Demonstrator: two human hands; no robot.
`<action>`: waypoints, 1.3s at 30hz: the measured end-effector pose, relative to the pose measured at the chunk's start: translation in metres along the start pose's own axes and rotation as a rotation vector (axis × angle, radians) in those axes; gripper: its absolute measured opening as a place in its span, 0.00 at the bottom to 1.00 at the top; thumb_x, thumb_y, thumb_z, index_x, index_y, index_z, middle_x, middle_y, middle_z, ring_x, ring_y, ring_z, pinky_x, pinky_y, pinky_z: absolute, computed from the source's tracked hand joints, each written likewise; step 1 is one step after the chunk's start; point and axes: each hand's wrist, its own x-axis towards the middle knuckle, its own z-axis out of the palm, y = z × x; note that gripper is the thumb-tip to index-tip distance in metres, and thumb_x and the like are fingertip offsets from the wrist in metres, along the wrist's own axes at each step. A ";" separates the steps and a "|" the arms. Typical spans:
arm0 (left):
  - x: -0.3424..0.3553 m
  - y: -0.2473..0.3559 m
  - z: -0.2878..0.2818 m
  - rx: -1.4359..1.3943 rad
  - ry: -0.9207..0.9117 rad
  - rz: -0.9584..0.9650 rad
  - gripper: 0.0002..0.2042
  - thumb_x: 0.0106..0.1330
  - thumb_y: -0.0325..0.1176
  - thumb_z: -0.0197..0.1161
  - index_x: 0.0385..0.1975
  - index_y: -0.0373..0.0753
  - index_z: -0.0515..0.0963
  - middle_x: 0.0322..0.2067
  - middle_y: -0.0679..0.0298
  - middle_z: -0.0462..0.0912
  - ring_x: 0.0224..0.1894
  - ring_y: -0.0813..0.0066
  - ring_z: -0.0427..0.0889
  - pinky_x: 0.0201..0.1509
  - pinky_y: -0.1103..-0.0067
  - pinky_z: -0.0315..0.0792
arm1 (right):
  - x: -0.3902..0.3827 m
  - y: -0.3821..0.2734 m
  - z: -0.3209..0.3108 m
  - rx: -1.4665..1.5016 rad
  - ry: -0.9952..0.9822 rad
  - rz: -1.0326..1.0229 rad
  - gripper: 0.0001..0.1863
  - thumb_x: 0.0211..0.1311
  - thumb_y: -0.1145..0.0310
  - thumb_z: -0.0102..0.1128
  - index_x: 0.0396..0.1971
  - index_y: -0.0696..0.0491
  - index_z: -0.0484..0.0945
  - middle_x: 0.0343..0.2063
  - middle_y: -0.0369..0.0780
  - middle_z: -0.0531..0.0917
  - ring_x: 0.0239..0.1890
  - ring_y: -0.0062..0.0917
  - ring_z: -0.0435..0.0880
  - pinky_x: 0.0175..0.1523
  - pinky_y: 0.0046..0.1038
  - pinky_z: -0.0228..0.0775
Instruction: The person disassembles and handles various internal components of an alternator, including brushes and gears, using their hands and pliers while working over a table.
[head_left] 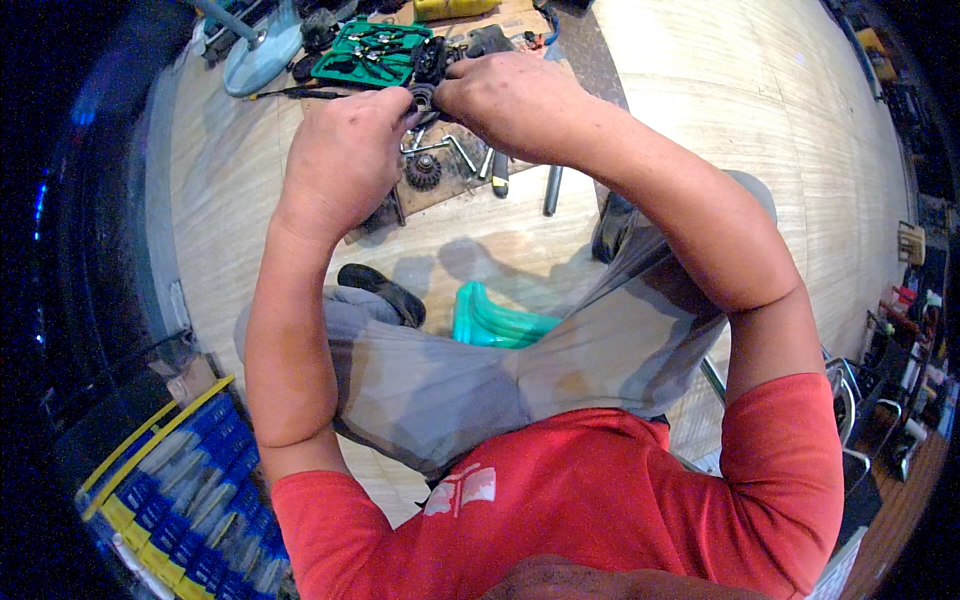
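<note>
Both hands are raised in front of me, close together over a worn board on the floor. My left hand has its fingers closed at the left side of a small dark ring-shaped metal part. From the right, my right hand grips the same part with curled fingers, which hide much of it. Just below lies a dark toothed gear. Beside the gear are L-shaped hex keys. A green tool case with several black-handled tools lies open beyond my left hand.
A yellow-and-black handled tool and a grey metal rod lie nearer, to the right. At upper left stands a pale blue round base with a pole. A green plastic stool is between my legs. Blue bins with yellow rails stand lower left.
</note>
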 end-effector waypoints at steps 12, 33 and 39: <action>-0.001 -0.005 -0.008 -0.085 0.020 -0.208 0.06 0.62 0.30 0.57 0.28 0.34 0.73 0.26 0.48 0.77 0.32 0.47 0.76 0.35 0.61 0.68 | 0.000 0.017 -0.016 0.279 -0.052 0.146 0.16 0.51 0.67 0.66 0.39 0.57 0.77 0.33 0.48 0.80 0.40 0.44 0.79 0.45 0.40 0.70; 0.000 0.005 -0.005 -0.175 0.127 -0.121 0.04 0.62 0.28 0.56 0.29 0.35 0.74 0.26 0.48 0.78 0.33 0.48 0.78 0.34 0.62 0.70 | 0.001 0.016 -0.004 0.227 0.132 0.112 0.11 0.56 0.63 0.61 0.33 0.55 0.78 0.28 0.46 0.80 0.34 0.43 0.79 0.39 0.41 0.70; 0.000 -0.005 -0.003 -0.665 -0.097 -0.451 0.09 0.65 0.31 0.55 0.39 0.32 0.77 0.29 0.59 0.81 0.31 0.73 0.79 0.37 0.78 0.72 | 0.000 0.017 -0.005 -0.046 0.166 -0.062 0.09 0.52 0.68 0.58 0.33 0.53 0.75 0.26 0.42 0.76 0.33 0.38 0.80 0.38 0.38 0.72</action>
